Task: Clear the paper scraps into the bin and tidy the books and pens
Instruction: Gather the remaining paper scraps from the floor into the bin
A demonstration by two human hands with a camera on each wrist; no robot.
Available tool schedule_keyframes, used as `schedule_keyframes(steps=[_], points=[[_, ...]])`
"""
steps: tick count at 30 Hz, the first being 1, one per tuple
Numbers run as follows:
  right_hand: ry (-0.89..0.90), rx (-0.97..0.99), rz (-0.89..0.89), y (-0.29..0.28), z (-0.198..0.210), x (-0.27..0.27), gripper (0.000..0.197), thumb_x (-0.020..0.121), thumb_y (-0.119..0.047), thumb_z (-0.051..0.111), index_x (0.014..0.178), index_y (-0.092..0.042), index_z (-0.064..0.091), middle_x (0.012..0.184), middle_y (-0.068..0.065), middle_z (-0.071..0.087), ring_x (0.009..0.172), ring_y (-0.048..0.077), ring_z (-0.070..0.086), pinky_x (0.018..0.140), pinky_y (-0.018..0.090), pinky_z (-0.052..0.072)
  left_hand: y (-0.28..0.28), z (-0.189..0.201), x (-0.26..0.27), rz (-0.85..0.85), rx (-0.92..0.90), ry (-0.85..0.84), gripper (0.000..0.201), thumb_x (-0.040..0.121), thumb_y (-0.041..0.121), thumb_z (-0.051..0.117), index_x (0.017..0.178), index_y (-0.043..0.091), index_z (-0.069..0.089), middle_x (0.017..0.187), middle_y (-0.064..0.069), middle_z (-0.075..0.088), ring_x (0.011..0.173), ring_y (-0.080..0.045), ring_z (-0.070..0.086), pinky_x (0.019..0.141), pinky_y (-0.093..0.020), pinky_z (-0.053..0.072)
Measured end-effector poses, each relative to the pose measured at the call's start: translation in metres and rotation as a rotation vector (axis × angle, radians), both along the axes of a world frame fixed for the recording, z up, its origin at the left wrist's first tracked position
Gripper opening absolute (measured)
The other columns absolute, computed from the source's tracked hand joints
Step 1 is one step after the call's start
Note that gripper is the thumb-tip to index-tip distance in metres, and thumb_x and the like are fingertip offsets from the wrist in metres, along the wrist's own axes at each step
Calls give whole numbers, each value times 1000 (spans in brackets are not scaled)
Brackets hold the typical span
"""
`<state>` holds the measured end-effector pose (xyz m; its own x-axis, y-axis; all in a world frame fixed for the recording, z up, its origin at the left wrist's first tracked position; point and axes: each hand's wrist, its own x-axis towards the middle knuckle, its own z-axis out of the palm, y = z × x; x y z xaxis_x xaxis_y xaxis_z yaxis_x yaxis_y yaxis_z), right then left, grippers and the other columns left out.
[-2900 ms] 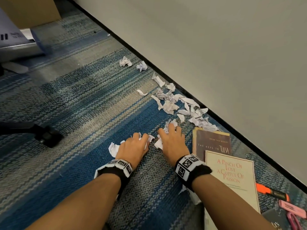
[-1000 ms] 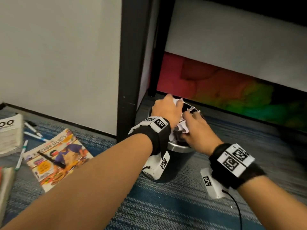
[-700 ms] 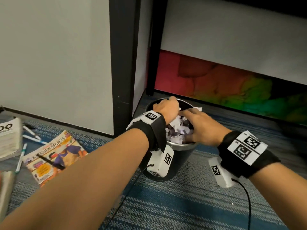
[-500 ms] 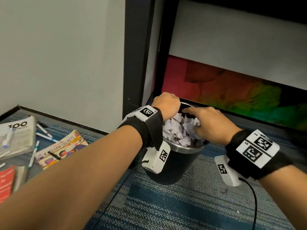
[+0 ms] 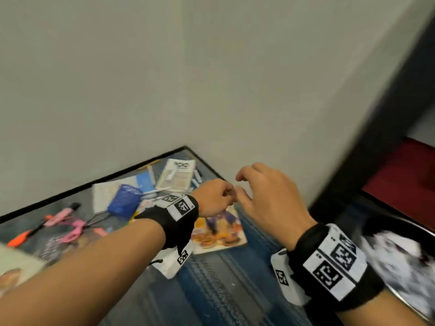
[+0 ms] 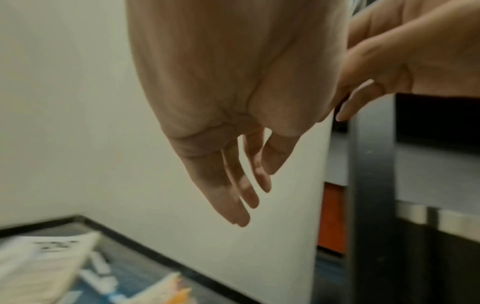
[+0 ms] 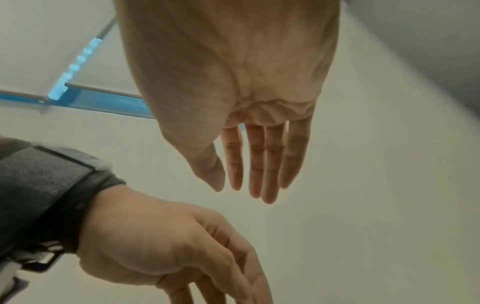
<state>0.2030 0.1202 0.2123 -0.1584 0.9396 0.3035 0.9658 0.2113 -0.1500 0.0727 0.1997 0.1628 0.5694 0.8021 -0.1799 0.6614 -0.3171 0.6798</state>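
Both hands hang empty in the air, side by side, above the carpet. My left hand [image 5: 216,198] has loosely curled fingers; in the left wrist view its fingers [image 6: 233,189] hang straight and hold nothing. My right hand [image 5: 261,196] is relaxed, and its fingers [image 7: 257,164] are straight. The bin [image 5: 404,300] sits at the lower right, full of white paper scraps [image 5: 395,260]. A colourful cookbook [image 5: 221,236] lies just below the hands. A white book [image 5: 177,175] lies in the corner with pens [image 5: 153,191] beside it.
A blue mesh pen holder [image 5: 124,202] lies tipped on an open book [image 5: 106,194]. Pink scissors [image 5: 74,229], a pink highlighter [image 5: 61,214] and an orange highlighter [image 5: 21,238] lie at the left. Grey walls [image 5: 211,78] meet in the corner. A black post [image 5: 376,137] stands at the right.
Both hands have come out of the bin and moved left, empty; the scraps stay in the bin. The view has swung left to the books and pens.
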Motion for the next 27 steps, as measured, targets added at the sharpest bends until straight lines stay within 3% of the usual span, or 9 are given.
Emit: schedule_keyframes(steps=[4, 6, 9, 13, 16, 18, 22, 24, 27], points=[[13, -60, 225, 48, -13, -99, 26, 90, -37, 51, 109, -22, 60, 109, 1, 58, 100, 26, 59, 77, 38, 47, 8, -9, -111, 167, 120, 313, 19, 91, 18, 49, 86, 6, 63, 95, -14, 68, 89, -30, 62, 73, -32, 45], [-15, -93, 334, 65, -18, -145, 25, 89, -35, 51, 108, -20, 60, 110, 3, 58, 103, 27, 58, 81, 38, 46, 2, -10, -165, 241, 113, 442, 19, 90, 23, 50, 84, 9, 61, 99, -14, 67, 95, -32, 63, 77, -32, 47], [-94, -132, 518, 77, -19, -236, 25, 89, -33, 53, 108, -18, 60, 108, 5, 56, 102, 29, 57, 83, 39, 46, -21, 6, -265, 393, 91, 613, 29, 92, 29, 49, 101, 9, 69, 107, -12, 68, 99, -32, 63, 81, -34, 48], [-258, -186, 683, 65, -25, -351, 28, 89, -35, 54, 108, -15, 61, 108, 9, 55, 101, 32, 57, 81, 38, 44, -59, 28, -386, 540, 84, 717, 31, 93, 32, 50, 105, 9, 68, 108, -13, 68, 92, -31, 62, 80, -35, 49], [-340, -230, 763, 45, -41, -427, 26, 90, -37, 52, 103, -16, 60, 105, 9, 54, 96, 32, 57, 76, 36, 43, -92, 23, -472, 652, 52, 732, 33, 93, 33, 52, 108, 9, 68, 109, -13, 68, 99, -32, 64, 84, -36, 51], [-404, -242, 804, 33, -55, -470, 25, 90, -36, 51, 103, -15, 60, 106, 8, 53, 93, 32, 57, 73, 35, 42, -116, 13, -524, 706, 1, 730, 32, 93, 31, 52, 105, 6, 68, 97, -12, 70, 91, -31, 65, 80, -36, 52], [-548, -289, 822, 6, -77, -543, 31, 92, -39, 51, 113, -18, 57, 116, 6, 50, 101, 29, 56, 80, 38, 44, -154, -18, -618, 768, -124, 723, 31, 94, 22, 50, 69, 5, 54, 60, -4, 48, 62, -25, 53, 63, -31, 43], [-605, -340, 803, -8, -84, -571, 33, 92, -41, 51, 116, -19, 56, 119, 5, 50, 105, 28, 56, 85, 39, 47, -166, -30, -661, 772, -133, 731, 39, 94, 19, 51, 58, 11, 40, 56, -4, 41, 50, -19, 40, 55, -30, 36], [-732, -461, 789, -30, -91, -617, 35, 93, -42, 52, 120, -20, 55, 122, 5, 50, 109, 27, 56, 87, 38, 47, -193, -43, -713, 743, -156, 673, 38, 94, 20, 50, 61, 5, 41, 60, -7, 46, 49, -18, 40, 54, -30, 37]])
